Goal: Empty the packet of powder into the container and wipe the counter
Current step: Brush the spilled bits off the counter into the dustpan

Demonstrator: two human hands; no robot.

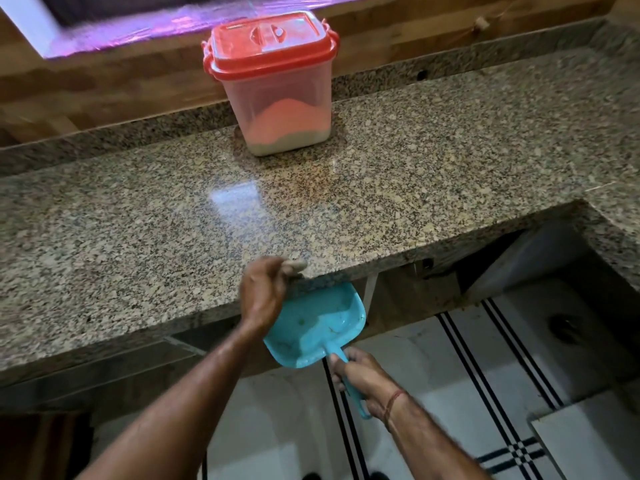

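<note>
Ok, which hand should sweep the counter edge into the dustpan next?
Left. The left hand sits on the counter edge just above the dustpan, while the right hand grips its handle below the edge.

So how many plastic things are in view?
2: the red-lidded container at the counter's back, and the blue dustpan the right hand holds below its front edge. Others may be hidden.
</note>
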